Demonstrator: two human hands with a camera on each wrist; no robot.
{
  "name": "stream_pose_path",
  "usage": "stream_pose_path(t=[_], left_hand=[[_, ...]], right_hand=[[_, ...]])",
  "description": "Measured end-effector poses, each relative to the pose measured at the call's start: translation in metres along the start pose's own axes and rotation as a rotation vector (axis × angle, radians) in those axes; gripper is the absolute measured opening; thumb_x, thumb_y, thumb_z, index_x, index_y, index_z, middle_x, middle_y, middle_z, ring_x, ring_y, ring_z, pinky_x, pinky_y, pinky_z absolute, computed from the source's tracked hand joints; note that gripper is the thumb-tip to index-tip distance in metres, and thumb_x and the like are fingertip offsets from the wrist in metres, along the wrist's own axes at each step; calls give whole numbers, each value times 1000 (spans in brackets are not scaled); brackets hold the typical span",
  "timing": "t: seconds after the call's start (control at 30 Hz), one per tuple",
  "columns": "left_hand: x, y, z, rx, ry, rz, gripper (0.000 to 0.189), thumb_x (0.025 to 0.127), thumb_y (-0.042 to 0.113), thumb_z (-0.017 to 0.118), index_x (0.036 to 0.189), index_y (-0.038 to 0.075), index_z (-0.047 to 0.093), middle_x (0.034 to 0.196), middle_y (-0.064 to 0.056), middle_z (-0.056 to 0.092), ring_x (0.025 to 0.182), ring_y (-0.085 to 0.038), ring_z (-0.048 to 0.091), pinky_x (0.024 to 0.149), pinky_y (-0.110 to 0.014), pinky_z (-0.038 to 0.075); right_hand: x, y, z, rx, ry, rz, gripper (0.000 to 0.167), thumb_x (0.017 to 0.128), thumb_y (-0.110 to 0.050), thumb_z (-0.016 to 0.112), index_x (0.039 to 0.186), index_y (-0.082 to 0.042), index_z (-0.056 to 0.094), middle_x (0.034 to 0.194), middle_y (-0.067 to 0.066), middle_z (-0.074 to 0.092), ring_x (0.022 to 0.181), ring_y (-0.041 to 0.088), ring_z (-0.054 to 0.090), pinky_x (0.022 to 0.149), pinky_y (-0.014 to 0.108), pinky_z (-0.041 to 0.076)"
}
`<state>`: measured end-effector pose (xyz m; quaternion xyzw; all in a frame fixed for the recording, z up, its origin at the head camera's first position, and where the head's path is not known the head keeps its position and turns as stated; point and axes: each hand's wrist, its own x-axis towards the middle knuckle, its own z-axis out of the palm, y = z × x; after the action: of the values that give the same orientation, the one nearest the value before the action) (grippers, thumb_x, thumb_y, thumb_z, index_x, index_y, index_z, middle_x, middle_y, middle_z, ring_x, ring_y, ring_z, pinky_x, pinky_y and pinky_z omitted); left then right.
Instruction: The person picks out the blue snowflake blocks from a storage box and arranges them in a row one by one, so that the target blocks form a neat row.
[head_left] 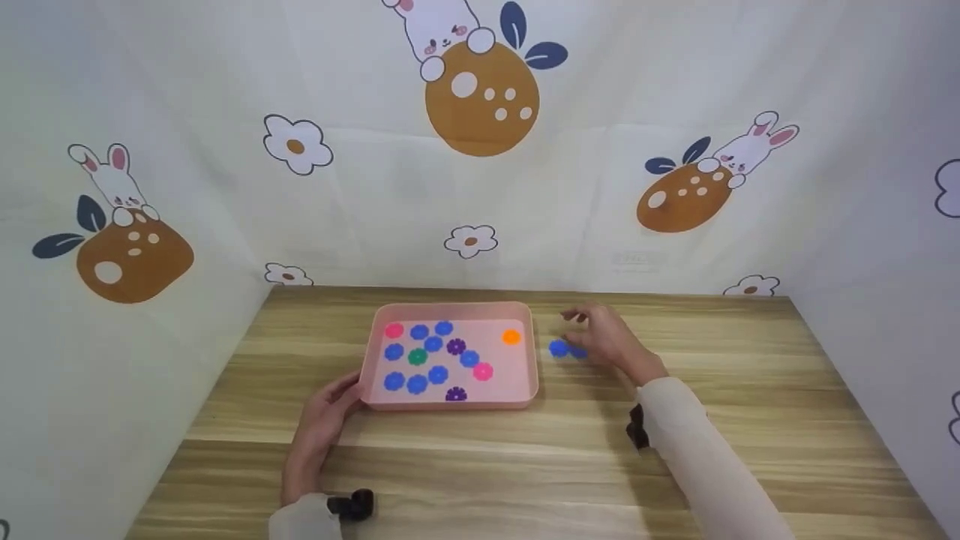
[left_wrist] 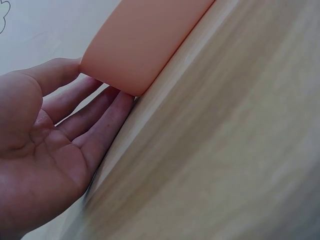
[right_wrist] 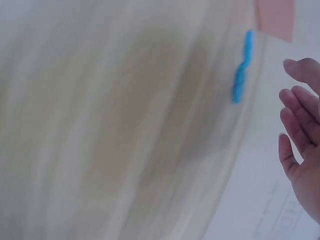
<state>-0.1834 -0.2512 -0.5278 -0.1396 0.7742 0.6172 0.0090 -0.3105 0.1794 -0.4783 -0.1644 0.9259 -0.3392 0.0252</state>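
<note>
Two blue flower-shaped pieces (head_left: 559, 348) are shown on the worktop (head_left: 480, 472), just beyond the right wall of the pink tray (head_left: 450, 406) and well apart from the left hand (head_left: 326, 409). The pair is placed beneath and slightly to the left of the right hand (head_left: 609, 335), by far the nearer of the two; the right-most piece is partly covered by that hand in the head view. No long axis is offered by either round piece, but a short row running roughly from left to right is formed by the pair; whether the edges touch or overlap cannot be told.

In the right wrist view, the pieces are seen edge-on, flat on the worktop, and a gap is left between them and the fingertips. The right grip is held loosely spread, its fingers gently bent, with nothing caught in it. At the tray's near left corner, the wall is touched by the extended fingers of the left hand, which are not wrapped around it. More flower pieces (head_left: 417, 357), mostly blue, are scattered inside the tray.
</note>
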Motion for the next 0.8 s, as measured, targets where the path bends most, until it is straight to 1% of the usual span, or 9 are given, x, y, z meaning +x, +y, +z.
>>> stream_pose_path(t=[0.07, 0.17, 0.27, 0.4, 0.53, 0.6, 0.67, 0.73, 0.8], left_hand=[[0, 0, -1, 5, -2, -8, 46, 102, 28, 59, 144, 9, 54, 149, -14, 54, 136, -28, 54, 116, -41, 46], [0, 0, -1, 13, -5, -9, 45, 102, 27, 58, 144, 10, 54, 149, -14, 54, 136, -28, 54, 116, -42, 45], [0, 0, 0, 13, -10, -12, 45, 103, 27, 57, 144, 9, 54, 150, -14, 53, 136, -29, 54, 116, -42, 45], [0, 0, 2, -16, -9, -15, 44, 103, 23, 56, 144, 6, 53, 150, -17, 52, 134, -29, 55, 113, -37, 49], [1, -1, 2, -55, -7, -5, 42, 103, 17, 55, 143, 4, 54, 149, -19, 53, 133, -29, 56, 108, -33, 52], [1, -1, 2, -50, -9, -12, 42, 103, 19, 55, 143, 6, 54, 149, -17, 53, 135, -28, 55, 111, -36, 50], [1, -1, 2, -44, -10, -14, 42, 103, 21, 55, 143, 7, 54, 150, -16, 52, 136, -28, 54, 112, -36, 50], [1, -2, 2, -34, -7, -19, 43, 103, 22, 56, 143, 8, 54, 150, -15, 53, 135, -28, 54, 112, -36, 50], [0, -2, 2, -32, -7, -16, 43, 103, 23, 56, 144, 7, 54, 150, -16, 52, 135, -28, 54, 112, -37, 50]], right_hand=[[4, -10, 3, 34, -14, -10, 37, 88, -13, 74, 122, 2, 68, 122, 19, 69, 114, 36, 62, 97, 51, 56], [9, -26, 12, 91, -24, -23, 37, 88, -15, 76, 121, 0, 70, 122, 17, 70, 112, 34, 64, 96, 47, 58], [12, -41, 23, 143, -27, -36, 38, 87, -18, 78, 121, -2, 71, 120, 15, 72, 107, 29, 64, 83, 36, 60], [15, -60, 41, 205, -38, -33, 37, 86, -17, 79, 120, -5, 72, 123, 13, 70, 106, 27, 64, 76, 28, 58], [18, -76, 59, 230, -90, -28, 37, 85, -15, 80, 120, -5, 71, 133, 9, 61, 109, 26, 61, 86, 33, 60], [20, -81, 68, 221, -111, -59, 37, 85, -13, 81, 118, -2, 71, 130, 11, 59, 108, 27, 60, 88, 35, 59], [20, -85, 77, 210, -137, -61, 38, 85, -13, 81, 119, -1, 70, 125, 12, 59, 109, 27, 58, 92, 37, 57], [21, -87, 84, 193, -159, -36, 39, 85, -14, 80, 121, -2, 69, 120, 11, 60, 110, 26, 57, 95, 38, 57], [21, -88, 90, 178, -178, 12, 41, 86, -18, 80, 124, -5, 68, 120, 9, 62, 111, 24, 57, 99, 38, 57]])
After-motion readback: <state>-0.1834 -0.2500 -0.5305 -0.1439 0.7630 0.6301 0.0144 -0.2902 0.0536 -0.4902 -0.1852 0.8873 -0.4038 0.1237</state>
